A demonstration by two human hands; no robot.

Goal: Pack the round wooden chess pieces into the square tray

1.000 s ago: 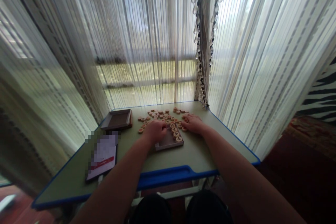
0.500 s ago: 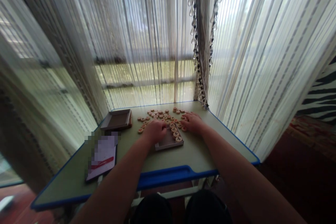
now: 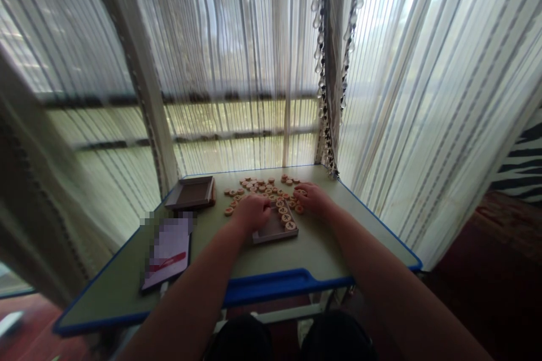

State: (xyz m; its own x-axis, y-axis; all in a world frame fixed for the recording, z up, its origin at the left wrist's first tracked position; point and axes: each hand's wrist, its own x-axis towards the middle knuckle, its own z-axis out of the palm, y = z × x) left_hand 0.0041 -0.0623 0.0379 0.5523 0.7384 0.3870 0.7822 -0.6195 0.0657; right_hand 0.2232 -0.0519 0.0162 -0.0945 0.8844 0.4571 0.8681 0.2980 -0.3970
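Note:
An open shallow box (image 3: 275, 235) lies near the middle of the table, with a column of round wooden pieces (image 3: 285, 218) along its right side. Over the box's left part is my left hand (image 3: 253, 214), its fingers curled; what they hold, if anything, is hidden. To the right of the box, my right hand (image 3: 312, 199) has its fingers closed around a round piece (image 3: 301, 193) at the edge of the scattered pieces. Many more loose pieces (image 3: 254, 186) spread behind and beside the box, some of them stacked.
A second shallow box (image 3: 192, 193) stands at the table's back left. A tablet (image 3: 169, 251) with a partly pixelated screen lies at the left. The table (image 3: 322, 248) has a raised blue front edge, and sheer curtains (image 3: 237, 67) hang behind it.
My right hand's fingers, spread over the pieces before, have drawn together on one piece. My left hand keeps its place at the box. The view has shifted slightly.

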